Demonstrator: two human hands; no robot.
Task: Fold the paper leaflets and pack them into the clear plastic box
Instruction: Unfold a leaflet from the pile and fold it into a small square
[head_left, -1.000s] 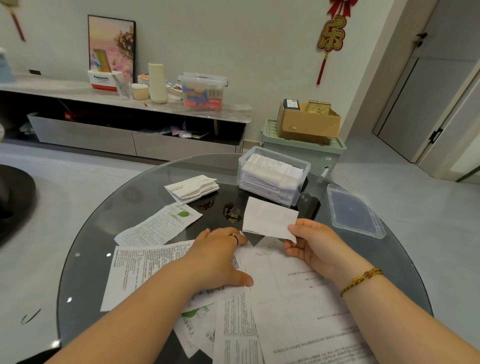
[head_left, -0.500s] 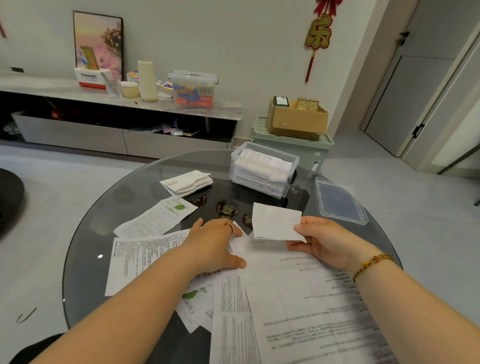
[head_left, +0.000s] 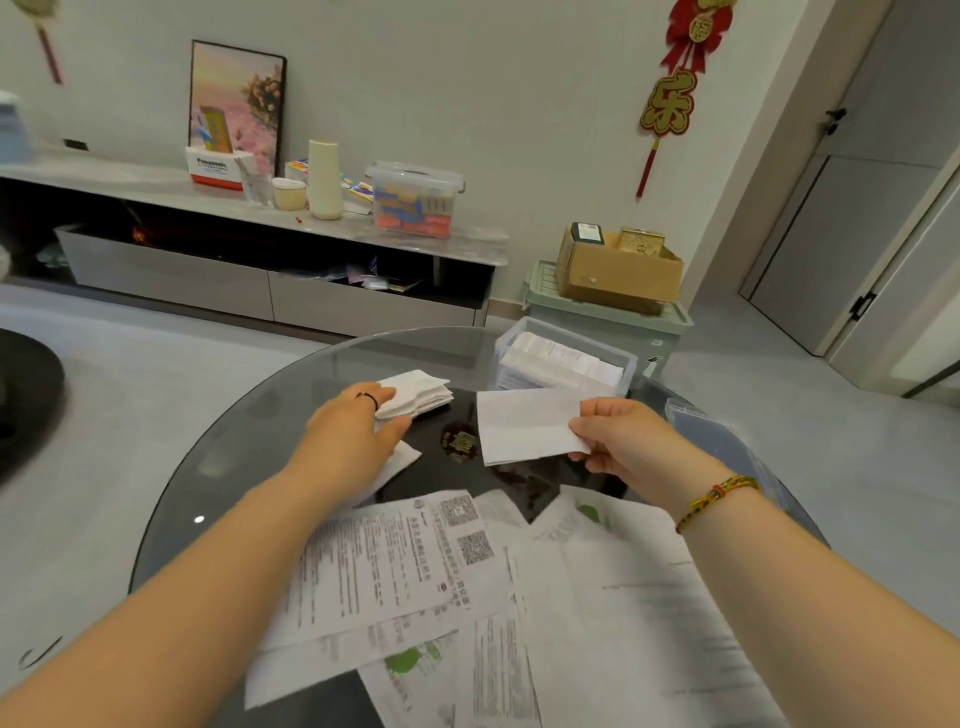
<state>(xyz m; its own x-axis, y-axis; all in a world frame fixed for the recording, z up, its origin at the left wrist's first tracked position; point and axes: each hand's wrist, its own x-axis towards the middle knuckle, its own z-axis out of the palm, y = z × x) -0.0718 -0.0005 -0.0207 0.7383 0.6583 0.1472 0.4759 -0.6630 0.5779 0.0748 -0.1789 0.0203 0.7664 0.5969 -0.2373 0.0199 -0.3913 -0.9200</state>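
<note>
The round glass bench (head_left: 249, 457) curves away at 9 and 3 o'clock, with bare dark glass open between the two hands. The right hand (head_left: 618, 441) pinches a folded leaflet (head_left: 524, 426) by its right edge, grip closed on it, lifted just short of the clear box (head_left: 626, 364) at 1 o'clock. The box is already packed with folded papers. The left hand (head_left: 353, 431) reaches to 11 o'clock, fingers spread loosely on a small stack of folded leaflets (head_left: 418, 392); whether it has taken hold I cannot tell. Unfolded leaflets (head_left: 395, 571) overlap across 6 o'clock, covering the near edge. The box lid (head_left: 727, 447) lies at 3 o'clock, close behind the right wrist.
</note>
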